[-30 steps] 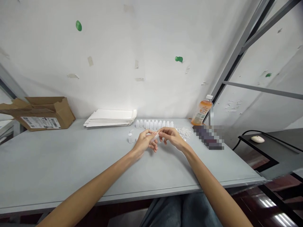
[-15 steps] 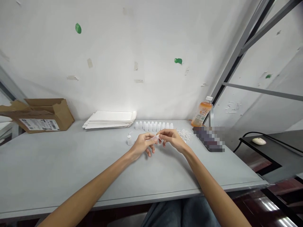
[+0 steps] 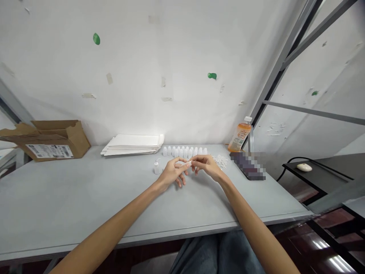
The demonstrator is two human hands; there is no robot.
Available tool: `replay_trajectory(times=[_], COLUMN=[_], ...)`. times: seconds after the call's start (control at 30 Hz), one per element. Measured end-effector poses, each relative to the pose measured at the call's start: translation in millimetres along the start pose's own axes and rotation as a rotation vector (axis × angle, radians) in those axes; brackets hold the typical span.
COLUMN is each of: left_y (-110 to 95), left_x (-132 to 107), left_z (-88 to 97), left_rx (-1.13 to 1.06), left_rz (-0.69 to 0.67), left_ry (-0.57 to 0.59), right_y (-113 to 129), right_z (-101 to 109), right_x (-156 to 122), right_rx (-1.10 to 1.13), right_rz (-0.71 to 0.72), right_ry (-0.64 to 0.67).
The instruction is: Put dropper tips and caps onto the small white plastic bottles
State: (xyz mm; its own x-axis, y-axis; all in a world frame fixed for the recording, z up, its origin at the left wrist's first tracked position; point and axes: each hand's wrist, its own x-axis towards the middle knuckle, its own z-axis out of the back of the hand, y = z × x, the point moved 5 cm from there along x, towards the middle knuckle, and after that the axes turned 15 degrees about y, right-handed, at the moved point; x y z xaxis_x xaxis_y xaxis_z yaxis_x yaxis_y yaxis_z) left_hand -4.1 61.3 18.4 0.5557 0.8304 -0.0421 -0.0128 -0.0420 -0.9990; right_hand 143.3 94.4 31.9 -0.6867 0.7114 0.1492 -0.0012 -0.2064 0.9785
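Note:
My left hand (image 3: pixel 173 172) is closed on a small white plastic dropper bottle (image 3: pixel 189 163), which the fingers mostly hide. Against its end, the thumb and index finger of my right hand (image 3: pixel 207 166) pinch a small white tip; its exact shape is hidden. Both hands meet just above the table. Left of them stands a dropper bottle (image 3: pixel 156 168) fitted with a thin tip. Behind the hands are rows of small white bottles (image 3: pixel 186 152). A pile of small white plastic pieces (image 3: pixel 221 161) lies beyond my right hand.
On the grey table (image 3: pixel 85 198), a stack of white sheets (image 3: pixel 132 144) and an open cardboard box (image 3: pixel 57 140) stand at the back left. To the right are an orange drink bottle (image 3: pixel 241 134) and a dark, blurred flat object (image 3: pixel 248 166). A white mouse (image 3: pixel 304 167) rests on a side stand.
My fingers have closed further around the small bottle, so less of it shows. Both hands stay together at nearly the same place. The view has shifted slightly.

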Motion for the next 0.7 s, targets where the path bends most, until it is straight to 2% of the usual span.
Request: replay_trajectory(times=[0.3,0.5,0.7], left_y=[2,8,10], left_x=[2,4,3], left_z=[-6.3,-5.6,-6.8], left_rx=[-0.038,-0.192,-0.307], left_rz=[0.031,0.038,0.081], left_ry=[0.003,0.033,0.082], right_y=[5,7,8], right_z=[-1,1,1], right_x=[-1,-2,-3], right_rx=[0.018,0.017,0.007], right_rz=[-0.019,0.047,0.052], right_ry=[-0.05,-0.003,0.037])
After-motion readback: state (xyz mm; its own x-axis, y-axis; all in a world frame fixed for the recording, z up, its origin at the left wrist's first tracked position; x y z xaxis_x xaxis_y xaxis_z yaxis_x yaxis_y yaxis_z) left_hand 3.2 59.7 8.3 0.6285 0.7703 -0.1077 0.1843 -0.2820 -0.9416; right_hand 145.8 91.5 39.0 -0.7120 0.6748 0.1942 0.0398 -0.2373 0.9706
